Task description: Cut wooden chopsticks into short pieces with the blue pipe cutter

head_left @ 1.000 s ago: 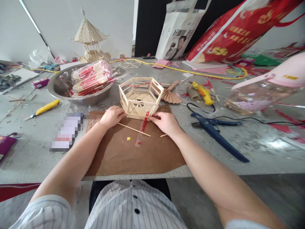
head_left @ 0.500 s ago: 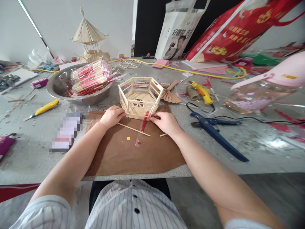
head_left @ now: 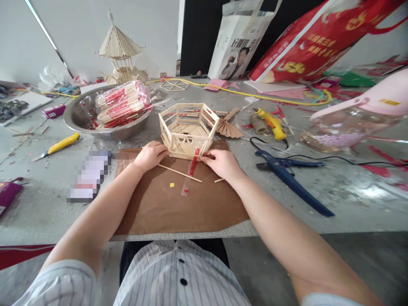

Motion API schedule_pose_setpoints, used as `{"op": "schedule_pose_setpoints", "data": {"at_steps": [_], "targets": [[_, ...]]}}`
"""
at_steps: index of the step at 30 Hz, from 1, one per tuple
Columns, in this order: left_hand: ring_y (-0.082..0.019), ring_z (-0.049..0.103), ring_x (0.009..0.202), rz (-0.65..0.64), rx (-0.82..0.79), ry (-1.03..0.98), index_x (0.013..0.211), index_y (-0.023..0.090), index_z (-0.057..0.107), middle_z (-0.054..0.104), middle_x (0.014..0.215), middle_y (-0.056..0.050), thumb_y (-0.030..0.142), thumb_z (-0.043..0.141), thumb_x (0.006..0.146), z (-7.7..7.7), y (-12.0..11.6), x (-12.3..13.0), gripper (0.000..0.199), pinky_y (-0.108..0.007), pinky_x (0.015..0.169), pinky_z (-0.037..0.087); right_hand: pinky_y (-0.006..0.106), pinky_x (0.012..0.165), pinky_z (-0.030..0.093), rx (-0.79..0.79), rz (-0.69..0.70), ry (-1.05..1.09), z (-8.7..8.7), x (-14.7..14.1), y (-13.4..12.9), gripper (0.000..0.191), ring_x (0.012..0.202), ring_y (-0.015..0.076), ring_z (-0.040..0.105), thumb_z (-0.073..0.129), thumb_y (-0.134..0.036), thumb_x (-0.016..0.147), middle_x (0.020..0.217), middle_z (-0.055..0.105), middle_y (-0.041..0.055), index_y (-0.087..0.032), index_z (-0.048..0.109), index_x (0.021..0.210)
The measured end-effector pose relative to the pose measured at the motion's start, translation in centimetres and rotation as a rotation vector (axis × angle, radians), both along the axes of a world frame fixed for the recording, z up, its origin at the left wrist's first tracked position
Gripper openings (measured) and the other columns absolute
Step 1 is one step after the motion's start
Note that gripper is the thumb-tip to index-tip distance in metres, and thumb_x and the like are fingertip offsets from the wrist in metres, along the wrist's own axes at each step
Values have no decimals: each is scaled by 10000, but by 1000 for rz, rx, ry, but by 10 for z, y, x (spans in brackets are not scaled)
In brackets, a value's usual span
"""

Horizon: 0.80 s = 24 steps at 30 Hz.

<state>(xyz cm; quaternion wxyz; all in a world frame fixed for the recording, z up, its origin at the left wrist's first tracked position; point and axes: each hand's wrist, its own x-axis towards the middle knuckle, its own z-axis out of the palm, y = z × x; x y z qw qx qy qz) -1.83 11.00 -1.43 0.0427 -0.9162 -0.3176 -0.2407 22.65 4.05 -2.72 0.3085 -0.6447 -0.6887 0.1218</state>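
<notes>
While a metal bowl [head_left: 111,132] at the upper left of the frame is holding plastic-wrapped stick bundles [head_left: 124,104] with red bands, a clear bottle [head_left: 353,123] with a pink top is lying tilted at the right edge, showing pale lilac matter inside. At the upper right, a white paper bag [head_left: 234,44] and a red bag [head_left: 306,46] are standing on the surface [head_left: 47,221], their contents hidden. Near the centre, the hexagonal stick frame [head_left: 188,129] is sitting open side up, just beyond both hands and between them. The left hand [head_left: 151,155] is keeping its fingers narrow on the lower left front corner; the right hand [head_left: 221,163] is pinching at the lower right front corner, though which stick each is gripping is too small to tell. Below them, a loose stick [head_left: 180,173] and a red-and-clear wrapper [head_left: 190,174] are lying on brown cloth [head_left: 178,212].
</notes>
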Motion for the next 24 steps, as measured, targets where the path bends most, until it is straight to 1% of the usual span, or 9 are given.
{"op": "schedule_pose_setpoints", "data": {"at_steps": [10, 24], "targets": [[-131, 503, 712, -13, 14, 4, 812, 148, 610, 577, 724, -53, 315, 381, 811, 0, 0, -1, 283, -247, 696, 409, 235, 570, 404, -4, 2, -5, 2, -1, -1, 272, 669, 172, 602, 535, -421, 699, 726, 667, 44, -198, 659, 792], [-133, 497, 712, -17, 9, 2, 820, 153, 609, 568, 716, -53, 320, 379, 813, -1, 1, -1, 284, -257, 697, 404, 235, 583, 411, -13, 14, -3, 0, 0, 0, 264, 686, 176, 603, 530, -405, 707, 742, 666, 49, -193, 655, 802]]}}
